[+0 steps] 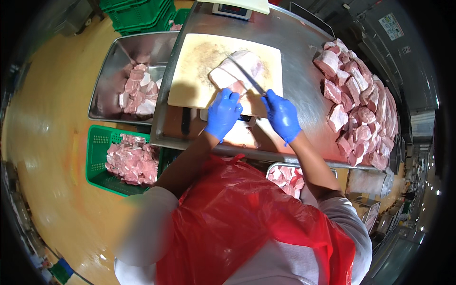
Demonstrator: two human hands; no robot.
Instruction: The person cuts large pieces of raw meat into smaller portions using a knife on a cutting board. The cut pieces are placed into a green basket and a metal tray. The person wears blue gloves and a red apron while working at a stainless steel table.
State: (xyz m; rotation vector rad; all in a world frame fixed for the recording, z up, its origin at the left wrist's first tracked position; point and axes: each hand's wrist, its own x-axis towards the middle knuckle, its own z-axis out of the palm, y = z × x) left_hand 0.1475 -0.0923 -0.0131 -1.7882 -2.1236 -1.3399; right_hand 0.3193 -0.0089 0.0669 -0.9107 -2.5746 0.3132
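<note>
1 meat piece (232,73), likely mid-trim: left hand (223,112) pinching its near edge, right hand (282,115) gripping knife (249,77) over it; next stroke wants steady tension.

Slants left forearm (186,162) and right forearm (313,164) inward, reaching forward. Curls the gloved left grip (223,113) tight; closes the gloved right grip (282,115) near it, slightly apart.

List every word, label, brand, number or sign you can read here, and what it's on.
None can be read.
White sheet, upper right: print too small.
Small pale label below it: too small.
Scale display, top: too small and blurred.
</note>
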